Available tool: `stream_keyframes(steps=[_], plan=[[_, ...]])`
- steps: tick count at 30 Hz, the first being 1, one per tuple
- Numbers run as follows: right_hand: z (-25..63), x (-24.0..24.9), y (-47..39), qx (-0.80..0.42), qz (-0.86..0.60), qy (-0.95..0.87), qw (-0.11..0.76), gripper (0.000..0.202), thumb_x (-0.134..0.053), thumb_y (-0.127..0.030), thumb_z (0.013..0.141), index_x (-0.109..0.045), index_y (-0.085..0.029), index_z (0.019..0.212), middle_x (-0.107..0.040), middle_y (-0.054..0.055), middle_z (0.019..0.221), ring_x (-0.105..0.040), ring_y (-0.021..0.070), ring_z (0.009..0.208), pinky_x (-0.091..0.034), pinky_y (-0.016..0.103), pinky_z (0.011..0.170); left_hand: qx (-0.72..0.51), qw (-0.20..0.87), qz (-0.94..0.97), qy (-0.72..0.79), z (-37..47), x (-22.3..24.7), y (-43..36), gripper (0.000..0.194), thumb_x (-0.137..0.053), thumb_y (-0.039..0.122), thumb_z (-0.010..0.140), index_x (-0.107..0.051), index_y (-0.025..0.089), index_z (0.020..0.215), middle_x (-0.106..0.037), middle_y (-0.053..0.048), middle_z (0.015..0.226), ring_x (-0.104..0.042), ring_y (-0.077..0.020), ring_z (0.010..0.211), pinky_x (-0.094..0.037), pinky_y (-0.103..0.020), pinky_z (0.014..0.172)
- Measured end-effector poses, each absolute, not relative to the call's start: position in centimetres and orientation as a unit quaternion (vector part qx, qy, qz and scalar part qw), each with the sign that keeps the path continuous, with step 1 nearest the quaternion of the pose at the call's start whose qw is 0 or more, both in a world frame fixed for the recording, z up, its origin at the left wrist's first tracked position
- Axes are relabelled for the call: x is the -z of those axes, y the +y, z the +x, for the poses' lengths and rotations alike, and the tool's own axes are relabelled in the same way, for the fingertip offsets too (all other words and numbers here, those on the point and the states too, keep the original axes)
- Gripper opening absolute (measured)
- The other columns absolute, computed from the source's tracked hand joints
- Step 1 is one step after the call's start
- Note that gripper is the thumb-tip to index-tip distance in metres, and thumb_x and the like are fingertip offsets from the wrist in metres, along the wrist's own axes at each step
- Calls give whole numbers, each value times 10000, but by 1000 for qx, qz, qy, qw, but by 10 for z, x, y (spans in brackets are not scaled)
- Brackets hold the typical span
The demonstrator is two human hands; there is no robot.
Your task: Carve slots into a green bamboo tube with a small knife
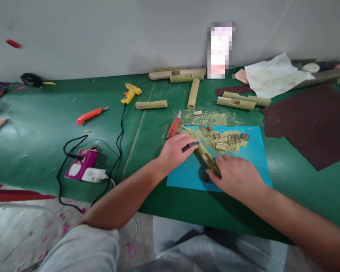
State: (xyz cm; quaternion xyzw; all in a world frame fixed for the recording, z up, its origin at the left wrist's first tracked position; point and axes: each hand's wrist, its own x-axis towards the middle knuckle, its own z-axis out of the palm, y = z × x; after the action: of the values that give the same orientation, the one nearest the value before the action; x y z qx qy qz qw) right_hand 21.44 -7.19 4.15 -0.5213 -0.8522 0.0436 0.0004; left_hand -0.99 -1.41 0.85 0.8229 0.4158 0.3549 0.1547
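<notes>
A bamboo tube with a rectangular slot cut in its side lies slanted over the blue sheet. My right hand is closed around its near end. At the far end, my left hand pinches a small dark flat piece against or right beside the tube; its kind is unclear. Just past the left hand rests a red-handled knife. Greenish shavings and several dark-faced small chunks are heaped on the sheet. Another dark chunk sits near my right thumb.
Bamboo tubes lie along the wall, others at the right. Leftward are a yellow glue gun, an orange utility knife and a purple power strip with trailing cords. Dark brown sheets cover the right side.
</notes>
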Motion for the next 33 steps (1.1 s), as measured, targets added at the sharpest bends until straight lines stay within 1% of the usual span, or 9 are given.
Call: stream_keyframes(steps=[4, 12, 17, 26, 31, 33], plan=[[216, -33, -73, -42, -519, -853, 24, 232, -630, -414, 906, -642, -215, 789, -702, 83, 730, -661, 233, 632, -317, 330, 532, -355, 147, 826, 414, -9, -8, -15, 120, -662, 263, 973, -758, 201, 1008, -762, -70, 986, -738, -181, 928, -608, -305, 882], [217, -29, -70, -73, -528, -846, 21, 261, -576, -424, 920, -671, -204, 816, -709, 81, 749, -657, 225, 658, -285, 326, 537, -354, 152, 832, 399, -11, -7, -12, 137, -636, 225, 977, -766, 180, 993, -748, -73, 936, -729, -177, 891, -599, -289, 842], [217, -29, -69, -85, -534, -841, 26, 258, -577, -418, 912, -677, -202, 814, -712, 83, 762, -641, 217, 647, -288, 325, 542, -346, 153, 833, 403, -11, -6, -12, 178, -617, 233, 993, -773, 180, 1061, -746, -74, 952, -729, -173, 892, -597, -285, 853], [215, -35, -69, -96, -545, -833, -16, 306, -517, -427, 953, -696, -186, 897, -731, 106, 844, -668, 231, 740, -287, 324, 575, -343, 126, 840, 401, -13, -4, -11, 175, -656, 252, 976, -771, 167, 1077, -743, -84, 991, -723, -179, 908, -597, -310, 880], [215, -37, -68, -94, -546, -832, -31, 338, -492, -448, 958, -704, -186, 936, -732, 101, 860, -662, 232, 740, -282, 333, 581, -374, 136, 827, 396, -8, -3, -10, 128, -684, 225, 950, -778, 169, 1017, -746, -60, 933, -713, -157, 848, -593, -274, 802], [214, -38, -68, -84, -548, -832, -37, 351, -481, -449, 960, -709, -182, 960, -740, 108, 881, -658, 232, 735, -279, 335, 580, -370, 139, 827, 400, -6, -4, -10, 122, -683, 224, 944, -776, 169, 1000, -746, -56, 927, -708, -156, 847, -586, -271, 795]])
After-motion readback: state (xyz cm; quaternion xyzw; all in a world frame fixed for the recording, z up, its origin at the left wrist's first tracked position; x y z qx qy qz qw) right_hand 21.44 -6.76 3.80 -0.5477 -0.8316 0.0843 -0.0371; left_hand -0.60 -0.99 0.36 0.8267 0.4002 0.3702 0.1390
